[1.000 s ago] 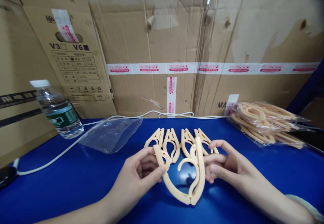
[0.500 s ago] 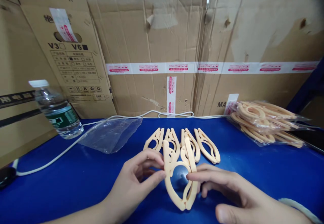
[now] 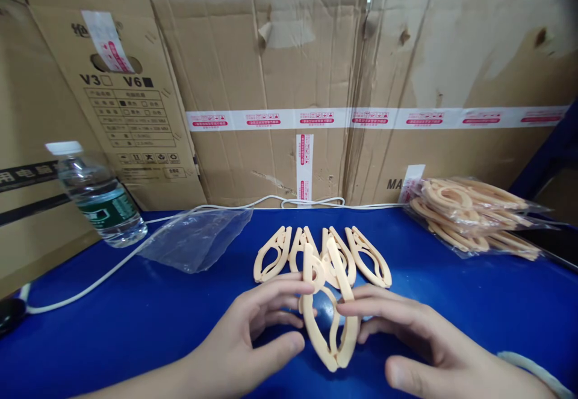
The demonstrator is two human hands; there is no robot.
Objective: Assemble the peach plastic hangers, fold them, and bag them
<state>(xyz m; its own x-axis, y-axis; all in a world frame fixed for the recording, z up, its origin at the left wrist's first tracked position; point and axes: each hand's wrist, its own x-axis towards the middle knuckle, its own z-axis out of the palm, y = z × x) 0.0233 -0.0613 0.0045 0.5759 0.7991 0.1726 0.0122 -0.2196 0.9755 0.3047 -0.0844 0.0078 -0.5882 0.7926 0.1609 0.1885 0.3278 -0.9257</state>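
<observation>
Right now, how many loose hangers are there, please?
5: four loose hangers in a row on the table; a held hanger between left hand and right hand. Bagged hangers at right: uncounted.

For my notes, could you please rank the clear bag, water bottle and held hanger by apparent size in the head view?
1. clear bag
2. water bottle and held hanger: alike; the hanger is nearer the camera, so unranked.

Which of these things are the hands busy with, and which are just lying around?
In use:
- folded hanger, pinched between the left hand and the right hand
- row of hangers behind it
- probably the bagged hangers and the clear bag

Lying about:
- water bottle
- white cable
- cardboard boxes
</observation>
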